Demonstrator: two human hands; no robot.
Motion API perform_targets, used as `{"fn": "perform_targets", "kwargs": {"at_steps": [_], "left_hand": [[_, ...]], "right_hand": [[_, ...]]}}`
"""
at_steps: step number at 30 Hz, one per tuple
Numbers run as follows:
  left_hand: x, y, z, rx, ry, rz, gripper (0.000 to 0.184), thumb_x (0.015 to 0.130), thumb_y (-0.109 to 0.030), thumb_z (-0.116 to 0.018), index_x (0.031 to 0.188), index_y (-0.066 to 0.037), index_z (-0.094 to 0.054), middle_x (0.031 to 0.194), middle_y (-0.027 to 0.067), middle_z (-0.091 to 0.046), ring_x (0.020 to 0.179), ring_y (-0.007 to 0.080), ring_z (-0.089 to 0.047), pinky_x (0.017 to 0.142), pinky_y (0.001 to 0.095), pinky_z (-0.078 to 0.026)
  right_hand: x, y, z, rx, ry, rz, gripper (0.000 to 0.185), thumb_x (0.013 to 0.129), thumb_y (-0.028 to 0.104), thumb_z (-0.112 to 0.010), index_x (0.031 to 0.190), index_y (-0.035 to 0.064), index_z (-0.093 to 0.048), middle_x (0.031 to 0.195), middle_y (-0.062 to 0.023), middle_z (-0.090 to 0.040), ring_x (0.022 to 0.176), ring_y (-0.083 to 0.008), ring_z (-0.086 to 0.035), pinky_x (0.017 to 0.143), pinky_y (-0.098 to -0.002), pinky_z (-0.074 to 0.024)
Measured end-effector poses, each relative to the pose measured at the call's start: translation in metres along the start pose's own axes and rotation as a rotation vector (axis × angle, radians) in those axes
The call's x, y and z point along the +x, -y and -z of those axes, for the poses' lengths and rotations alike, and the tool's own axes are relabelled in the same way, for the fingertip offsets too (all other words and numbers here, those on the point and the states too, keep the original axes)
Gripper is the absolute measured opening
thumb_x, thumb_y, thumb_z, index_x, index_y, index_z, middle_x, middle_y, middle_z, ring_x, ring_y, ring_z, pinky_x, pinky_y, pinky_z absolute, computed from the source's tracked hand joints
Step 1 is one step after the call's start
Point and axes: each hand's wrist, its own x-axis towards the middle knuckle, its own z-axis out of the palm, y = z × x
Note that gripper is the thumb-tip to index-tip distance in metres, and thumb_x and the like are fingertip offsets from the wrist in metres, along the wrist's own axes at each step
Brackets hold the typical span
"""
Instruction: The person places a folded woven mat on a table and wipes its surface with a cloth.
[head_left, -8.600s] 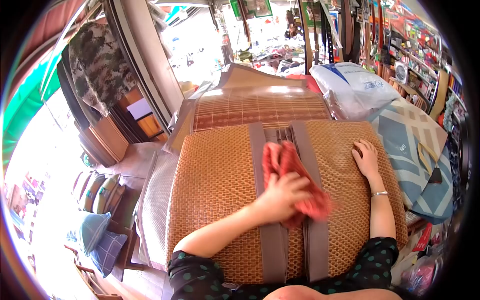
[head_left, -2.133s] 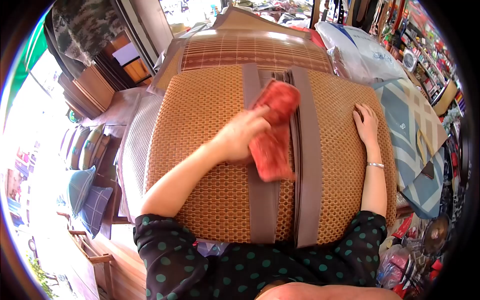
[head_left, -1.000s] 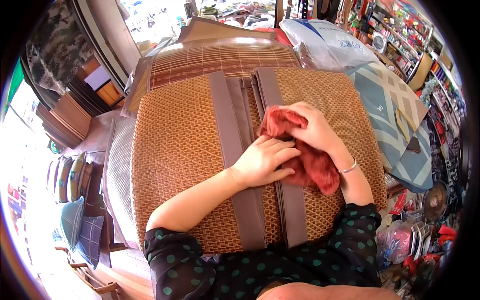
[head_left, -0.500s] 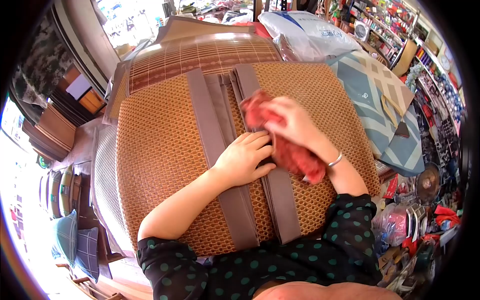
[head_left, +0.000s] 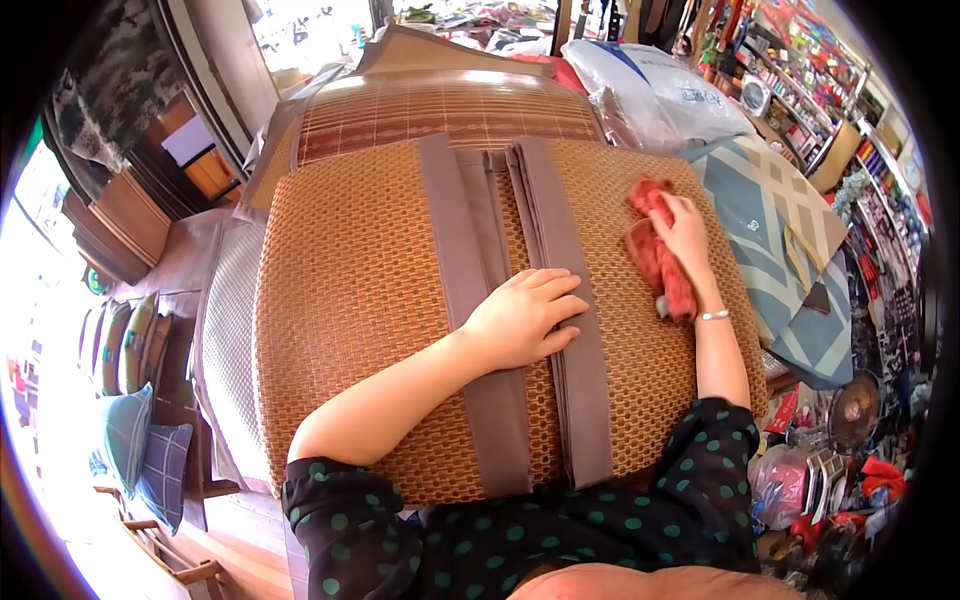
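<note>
Ideally R hand (head_left: 685,238), fingers clamped on crumpled red cloth (head_left: 650,252), wipes w/ weave; L hand (head_left: 520,318), fingers slightly apart, steadies folded tan woven mat (head_left: 350,260).

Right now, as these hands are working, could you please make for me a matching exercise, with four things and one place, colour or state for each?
Things
1. cloth
2. left hand
3. bracelet
4. plastic package

Descriptions
A. resting on a grey-brown band of the woven mat
B. white with blue, beyond the mat
C. red, under the right hand
D. silver-coloured

Right pairs: 1-C, 2-A, 3-D, 4-B
</note>
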Motion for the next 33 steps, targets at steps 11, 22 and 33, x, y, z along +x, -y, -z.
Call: {"fn": "perform_targets", "kwargs": {"at_steps": [11, 22, 33], "left_hand": [[0.0, -0.003, 0.002, -0.007, 0.001, -0.009, 0.033, 0.084, -0.021, -0.069, 0.113, -0.007, -0.064, 0.128, 0.0146, -0.057, 0.122, 0.0325, -0.052, 0.102, 0.0441, -0.043], [0.005, -0.005, 0.005, -0.025, 0.034, 0.004, 0.03, 0.08, -0.019, -0.072, 0.106, -0.007, -0.065, 0.123, 0.0134, -0.059, 0.116, 0.0317, -0.054, 0.099, 0.0434, -0.044], [-0.027, 0.1, 0.052, 0.319, -0.123, 0.456, 0.039, 0.089, -0.03, -0.065, 0.121, -0.01, -0.064, 0.136, 0.0152, -0.055, 0.129, 0.0321, -0.048, 0.11, 0.0481, -0.034]], "right_hand": [[0.017, 0.076, 0.007, 0.306, 0.031, 0.104, 0.033, 0.088, 0.027, -0.067, 0.116, 0.0097, -0.066, 0.112, -0.0141, -0.063, 0.099, -0.0329, -0.063, 0.086, -0.0386, -0.0512], [-0.011, 0.132, 0.029, 0.264, -0.027, 0.263, 0.028, 0.085, 0.023, -0.068, 0.11, 0.0097, -0.066, 0.104, -0.0106, -0.064, 0.096, -0.0324, -0.06, 0.085, -0.0407, -0.0495], [0.001, -0.011, 0.005, -0.034, -0.061, -0.124, 0.035, 0.088, 0.03, -0.064, 0.121, 0.0163, -0.063, 0.105, -0.0126, -0.063, 0.097, -0.0346, -0.061, 0.085, -0.0426, -0.0502]]}}
